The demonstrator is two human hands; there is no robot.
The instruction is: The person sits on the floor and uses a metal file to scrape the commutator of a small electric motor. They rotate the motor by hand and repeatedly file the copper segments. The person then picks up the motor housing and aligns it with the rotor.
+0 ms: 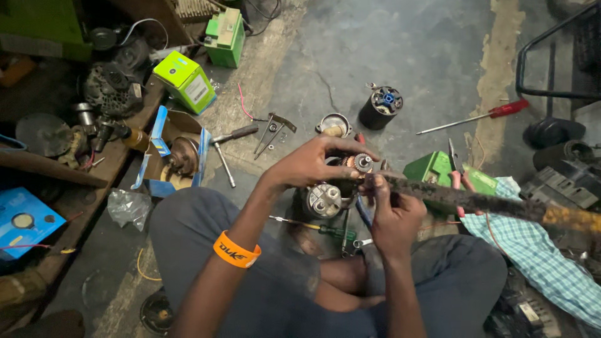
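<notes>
Seated on a workshop floor [388, 44], a person's left hand [313, 164] steadies a small motor part [362, 163] while the right hand [391, 216] holds a grimy rod [476, 201] against it.

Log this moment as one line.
left hand: grips small geared motor part | right hand: holds grimy long tool against it | floor: red-handled screwdriver

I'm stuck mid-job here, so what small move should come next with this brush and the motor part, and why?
Probably keep the left hand steady on the motor part and ease the grimy brush in the right hand across it: the brush end already sits at the part.
</notes>
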